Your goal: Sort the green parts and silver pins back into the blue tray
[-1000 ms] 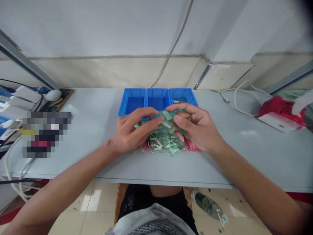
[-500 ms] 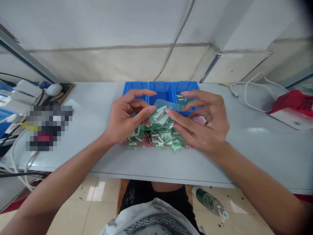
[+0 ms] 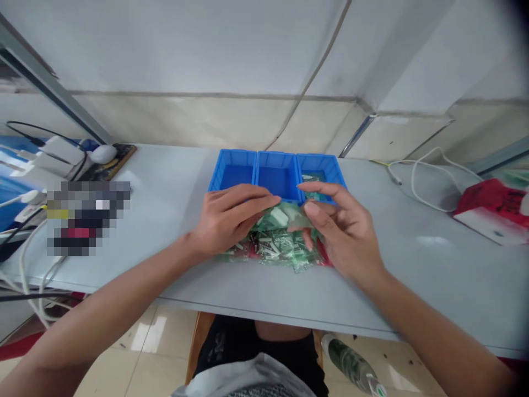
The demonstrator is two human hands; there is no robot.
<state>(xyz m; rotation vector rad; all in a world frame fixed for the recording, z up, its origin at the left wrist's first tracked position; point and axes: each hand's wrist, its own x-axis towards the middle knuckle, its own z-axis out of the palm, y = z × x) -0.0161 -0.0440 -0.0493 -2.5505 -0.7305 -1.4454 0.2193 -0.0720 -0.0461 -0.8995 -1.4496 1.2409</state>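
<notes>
Clear plastic packets [image 3: 295, 255] — heaped, green-tinted, holding small pale parts [image 3: 268, 246].

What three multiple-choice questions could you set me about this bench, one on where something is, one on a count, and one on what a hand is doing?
1. Where is the pile of clear packets?
A) On the bench, in front of the blue bins
B) On the floor
C) On the chair

2. How many blue bins stand in the row?
A) Two
B) Four
C) Three

3. What is the left hand doing?
A) Gripping a cable
B) Lying on the packets
C) Reaching inside a bin

Answers:
1. A: the pile lies just before the bins.
2. C: three bins stand side by side.
3. B: its fingers lie across the pile.
</notes>
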